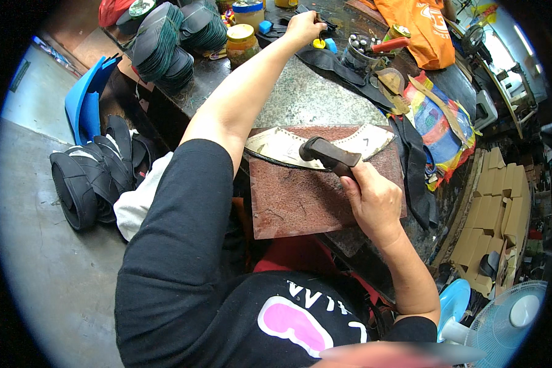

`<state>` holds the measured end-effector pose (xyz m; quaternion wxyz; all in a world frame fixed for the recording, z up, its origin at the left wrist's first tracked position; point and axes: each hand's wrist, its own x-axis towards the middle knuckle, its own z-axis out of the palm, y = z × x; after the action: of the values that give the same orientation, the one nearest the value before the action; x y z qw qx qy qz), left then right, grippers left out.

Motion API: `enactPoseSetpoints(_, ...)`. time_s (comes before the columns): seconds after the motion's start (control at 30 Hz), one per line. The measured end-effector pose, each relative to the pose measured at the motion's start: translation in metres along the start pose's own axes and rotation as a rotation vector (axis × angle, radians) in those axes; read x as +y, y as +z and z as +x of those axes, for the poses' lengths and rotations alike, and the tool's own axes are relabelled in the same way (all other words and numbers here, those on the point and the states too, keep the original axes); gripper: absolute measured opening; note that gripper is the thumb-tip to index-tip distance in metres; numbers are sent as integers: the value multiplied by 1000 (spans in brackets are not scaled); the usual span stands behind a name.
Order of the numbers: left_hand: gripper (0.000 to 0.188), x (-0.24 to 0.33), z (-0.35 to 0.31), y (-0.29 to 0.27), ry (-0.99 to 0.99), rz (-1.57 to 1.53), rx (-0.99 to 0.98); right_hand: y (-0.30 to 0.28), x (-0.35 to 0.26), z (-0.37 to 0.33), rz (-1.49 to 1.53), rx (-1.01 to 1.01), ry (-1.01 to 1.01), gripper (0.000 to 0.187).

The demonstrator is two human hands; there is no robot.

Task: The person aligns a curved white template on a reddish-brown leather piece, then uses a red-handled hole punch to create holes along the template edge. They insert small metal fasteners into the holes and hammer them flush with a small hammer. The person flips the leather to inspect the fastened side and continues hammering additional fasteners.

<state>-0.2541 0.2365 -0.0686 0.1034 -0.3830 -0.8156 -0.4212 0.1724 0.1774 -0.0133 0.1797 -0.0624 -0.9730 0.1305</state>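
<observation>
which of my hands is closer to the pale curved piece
Right: your right hand, gripping a hammer, is just on the near side of the pale curved piece. Your left hand is well beyond it, by dark strips.

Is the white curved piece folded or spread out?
Spread out: the white curved piece forms a wide arc on the brown board, both ends visible, its middle partly hidden by the hammer.

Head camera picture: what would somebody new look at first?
Probably the dark hammer in the person's right hand, its head over a pale, curved piece on a reddish-brown board. Next, perhaps the left hand, stretched out to the far part of the table. The bright orange bag at the upper right stands out too.
</observation>
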Motion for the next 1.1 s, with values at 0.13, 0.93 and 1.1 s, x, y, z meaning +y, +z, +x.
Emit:
enactPoseSetpoints(0.13,29,10,-11,5,68,120,70,0,0,0,12,17,-5,36)
enactPoseSetpoints(0.93,37,-1,31,36,-142,46,-206,1,1,1,-1,35,-6,38)
enactPoseSetpoints(1.1,32,-2,31,21,-106,223,76,2,0,1,5,46,-8,37)
